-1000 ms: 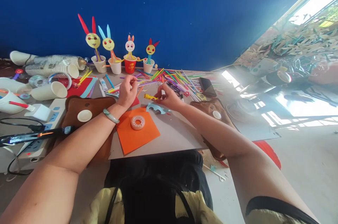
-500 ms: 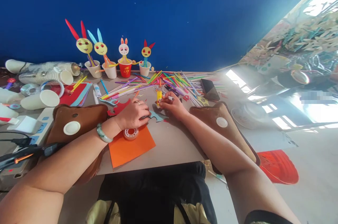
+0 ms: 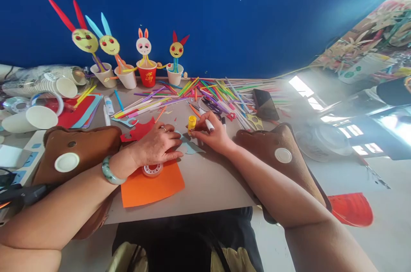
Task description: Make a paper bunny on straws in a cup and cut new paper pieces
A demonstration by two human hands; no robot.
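My right hand (image 3: 213, 133) has its fingers round a white marker (image 3: 209, 125) and touches a small yellow tube (image 3: 192, 124) that stands upright on the table. My left hand (image 3: 159, 143), with a ring and a green bangle, lies palm down with fingers apart over paper scraps. Beneath its fingers is a tape roll (image 3: 152, 170) on an orange sheet (image 3: 154, 186). Red cut paper (image 3: 141, 130) lies behind the left hand, and a light blue scrap (image 3: 192, 146) sits between the two hands.
Paper cups with rabbit-faced figures, one in a red cup (image 3: 147, 73), stand along the blue wall. Coloured sticks (image 3: 192, 92) spread behind my hands. A phone (image 3: 266, 104) lies right. Brown cushions (image 3: 81, 148) flank the work area. Stacked cups (image 3: 61, 87) lie at the left.
The view has shifted, making the table and figures look closer. My left hand has spread its fingers. My right hand remains beside the yellow tube with the marker.
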